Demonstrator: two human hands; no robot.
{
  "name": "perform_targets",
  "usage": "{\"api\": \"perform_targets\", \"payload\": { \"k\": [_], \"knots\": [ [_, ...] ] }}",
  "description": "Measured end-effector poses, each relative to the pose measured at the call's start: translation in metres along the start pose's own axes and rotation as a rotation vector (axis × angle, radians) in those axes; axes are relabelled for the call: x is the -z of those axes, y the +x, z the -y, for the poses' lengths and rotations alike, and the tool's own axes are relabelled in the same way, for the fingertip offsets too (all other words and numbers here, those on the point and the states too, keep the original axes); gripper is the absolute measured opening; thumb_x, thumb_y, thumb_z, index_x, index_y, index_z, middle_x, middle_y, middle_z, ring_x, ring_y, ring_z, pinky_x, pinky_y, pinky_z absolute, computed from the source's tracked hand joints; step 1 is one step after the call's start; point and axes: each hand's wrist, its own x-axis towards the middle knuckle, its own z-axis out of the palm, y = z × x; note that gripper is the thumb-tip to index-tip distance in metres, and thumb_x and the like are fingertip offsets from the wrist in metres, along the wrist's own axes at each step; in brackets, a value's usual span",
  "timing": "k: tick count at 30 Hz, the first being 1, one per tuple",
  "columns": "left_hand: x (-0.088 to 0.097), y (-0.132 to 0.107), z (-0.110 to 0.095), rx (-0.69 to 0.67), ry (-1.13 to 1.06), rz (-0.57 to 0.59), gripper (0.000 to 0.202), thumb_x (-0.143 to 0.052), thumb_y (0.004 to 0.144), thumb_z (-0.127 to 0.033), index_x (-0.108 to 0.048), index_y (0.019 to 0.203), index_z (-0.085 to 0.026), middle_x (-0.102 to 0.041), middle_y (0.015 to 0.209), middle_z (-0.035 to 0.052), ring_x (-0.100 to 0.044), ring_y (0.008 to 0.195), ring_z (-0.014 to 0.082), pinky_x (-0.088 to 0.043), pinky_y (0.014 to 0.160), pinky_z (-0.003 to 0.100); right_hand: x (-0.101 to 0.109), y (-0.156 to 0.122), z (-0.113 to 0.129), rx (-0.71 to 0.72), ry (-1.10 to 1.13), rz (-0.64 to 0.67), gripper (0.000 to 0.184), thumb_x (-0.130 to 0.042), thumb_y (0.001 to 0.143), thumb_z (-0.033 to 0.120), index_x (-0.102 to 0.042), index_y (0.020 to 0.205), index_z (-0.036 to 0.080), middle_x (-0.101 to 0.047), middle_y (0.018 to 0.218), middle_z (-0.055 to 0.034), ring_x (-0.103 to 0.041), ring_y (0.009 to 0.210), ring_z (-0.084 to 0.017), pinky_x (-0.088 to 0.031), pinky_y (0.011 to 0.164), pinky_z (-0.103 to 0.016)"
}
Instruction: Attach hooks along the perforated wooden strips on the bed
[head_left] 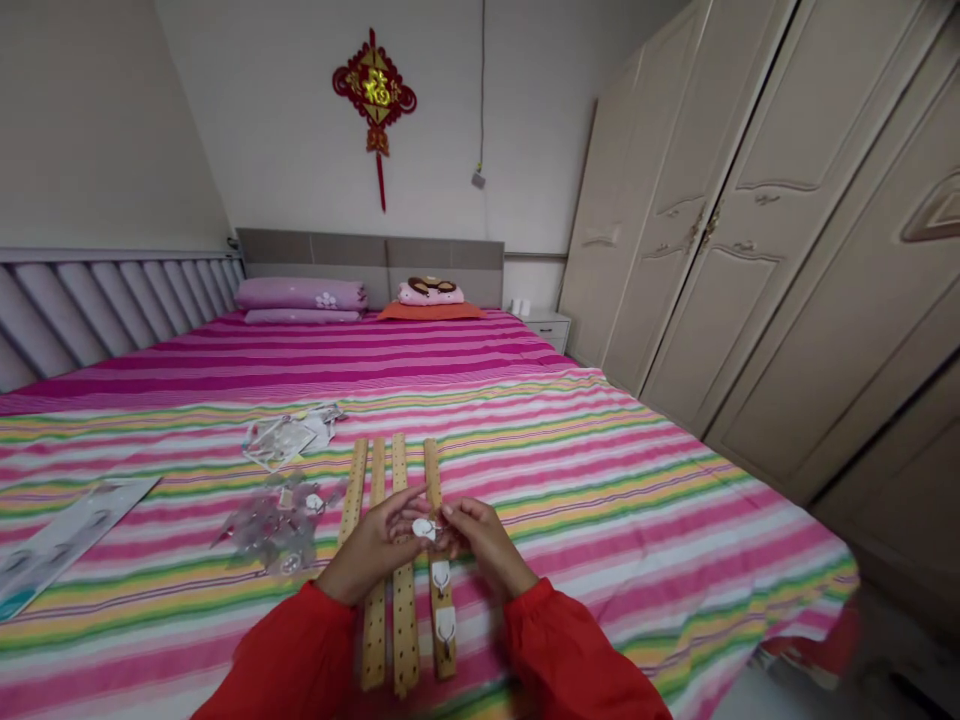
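Note:
Between my hands, above the rightmost wooden strip [433, 470], is a white adhesive hook [424, 528]. My left hand [375, 538] is curled around it, with the hook at its fingertips. Thumb and finger of my right hand [480, 535] pinch at the hook's right edge; exactly what they grip there is partly hidden. Just below, two more hooks sit on the same strip: a rounded white hook [440, 575] and a squarer white hook [445, 626]. Other long wooden strips with rows of holes, including one nearby strip [405, 620], lie under and beside my left hand.
Left of the strips lies a heap of clear plastic pieces [270, 525] with white parts among them. Opened packets [289, 438] rest behind it, and a long flat package [67, 540] is at far left. Everything lies on a striped bedsheet [637, 520]; a wardrobe [720, 200] stands at right.

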Motion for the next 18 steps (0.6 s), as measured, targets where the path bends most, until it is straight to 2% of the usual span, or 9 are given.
{"api": "perform_targets", "payload": {
  "k": [5, 13, 18],
  "knots": [
    [-0.01, 0.014, -0.001, -0.009, -0.065, -0.024, 0.074, -0.076, 0.058, -0.033, -0.051, 0.126, -0.018, -0.061, 0.104, 0.0082, -0.06, 0.092, 0.0187, -0.051, 0.08, 0.032, 0.004, 0.0, 0.003, 0.029, 0.095, -0.01, 0.036, -0.08, 0.061, 0.04, -0.067, 0.082, 0.014, -0.068, 0.058, -0.0018, -0.062, 0.05, -0.012, -0.047, 0.049, -0.019],
    [-0.014, 0.032, 0.012, 0.068, -0.108, -0.148, 0.058, -0.078, 0.055, -0.043, -0.066, 0.102, -0.011, -0.068, 0.084, 0.0069, -0.064, 0.079, 0.018, -0.05, 0.078, 0.032, 0.002, 0.003, -0.005, -0.044, 0.243, -0.06, 0.031, -0.081, 0.06, 0.036, -0.066, 0.074, 0.013, -0.069, 0.063, -0.0038, -0.06, 0.048, -0.01, -0.047, 0.046, -0.018],
    [-0.019, 0.041, 0.013, 0.163, -0.191, -0.184, 0.058, -0.079, 0.053, -0.045, -0.067, 0.098, -0.011, -0.069, 0.08, 0.0065, -0.063, 0.07, 0.0153, -0.051, 0.072, 0.03, 0.003, 0.01, -0.008, -0.074, 0.285, -0.101, 0.03, -0.082, 0.057, 0.029, -0.067, 0.076, 0.012, -0.069, 0.064, -0.004, -0.058, 0.047, -0.008, -0.047, 0.047, -0.018]
  ]
}}
